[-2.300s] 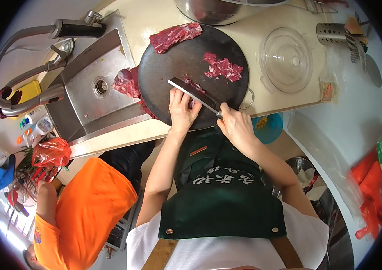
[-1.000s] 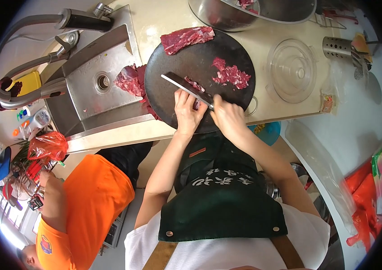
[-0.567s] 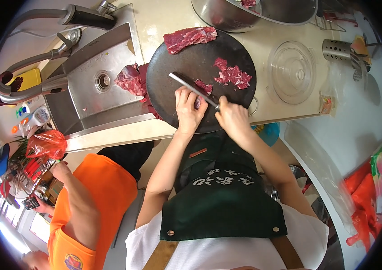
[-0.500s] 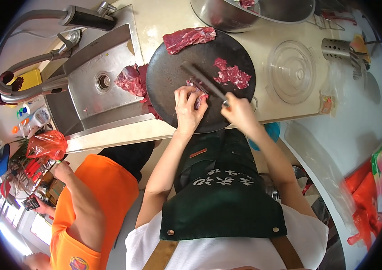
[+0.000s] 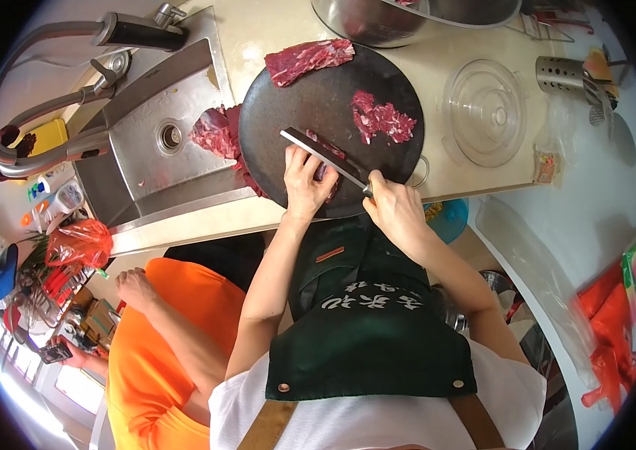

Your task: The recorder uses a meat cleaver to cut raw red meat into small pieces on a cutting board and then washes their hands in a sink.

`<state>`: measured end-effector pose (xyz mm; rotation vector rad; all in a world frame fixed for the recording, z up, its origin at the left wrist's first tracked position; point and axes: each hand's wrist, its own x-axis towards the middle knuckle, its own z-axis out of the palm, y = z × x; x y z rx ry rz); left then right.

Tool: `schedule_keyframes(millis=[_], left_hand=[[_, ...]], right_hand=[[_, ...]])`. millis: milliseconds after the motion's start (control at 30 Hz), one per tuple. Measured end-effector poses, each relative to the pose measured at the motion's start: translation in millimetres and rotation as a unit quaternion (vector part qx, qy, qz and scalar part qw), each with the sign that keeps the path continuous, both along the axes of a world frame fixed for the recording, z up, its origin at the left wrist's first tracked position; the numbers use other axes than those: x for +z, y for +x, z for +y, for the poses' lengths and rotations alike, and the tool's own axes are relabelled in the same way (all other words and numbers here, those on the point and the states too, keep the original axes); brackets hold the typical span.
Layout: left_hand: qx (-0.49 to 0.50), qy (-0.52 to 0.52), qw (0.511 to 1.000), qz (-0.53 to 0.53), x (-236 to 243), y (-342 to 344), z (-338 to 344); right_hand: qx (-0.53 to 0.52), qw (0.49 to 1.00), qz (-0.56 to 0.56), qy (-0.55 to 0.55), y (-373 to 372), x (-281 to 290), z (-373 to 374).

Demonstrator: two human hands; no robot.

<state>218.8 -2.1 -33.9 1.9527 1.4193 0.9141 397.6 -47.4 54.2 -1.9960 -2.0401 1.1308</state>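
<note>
On a round dark cutting board (image 5: 310,105), my left hand (image 5: 305,180) has its fingers curled on a small piece of raw meat (image 5: 325,174), partly hidden under the blade. My right hand (image 5: 397,206) grips the handle of a wide knife (image 5: 322,154), its blade lying diagonally just above my left fingertips. A slab of red meat (image 5: 307,60) rests at the board's back edge, and sliced meat (image 5: 382,116) is piled on its right part. A larger chunk of meat (image 5: 213,131) sits left of the board, beside the sink.
A steel sink (image 5: 145,176) with faucets is left. A steel pot (image 5: 363,19) stands behind, a clear lid (image 5: 483,112) and utensil holder (image 5: 556,73) right. A co-worker in orange (image 5: 153,360) is at lower left, holding a dark device (image 5: 55,352).
The knife has been lifted, shifted and brought back over my left fingers, with my right hand moving along. The co-worker has moved toward me, nearer my left arm.
</note>
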Motion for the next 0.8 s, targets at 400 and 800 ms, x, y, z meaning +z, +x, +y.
schedule_keyframes(millis=[400,800], left_hand=[[0.008,0.003,1.0,-0.028,2,2,3],[0.029,0.007,0.999,-0.03,-4,-2,4]], right_hand=[[0.03,0.999,-0.012,0.018,-10,-8,17],[0.034,0.999,-0.033,-0.021,2,-5,8]])
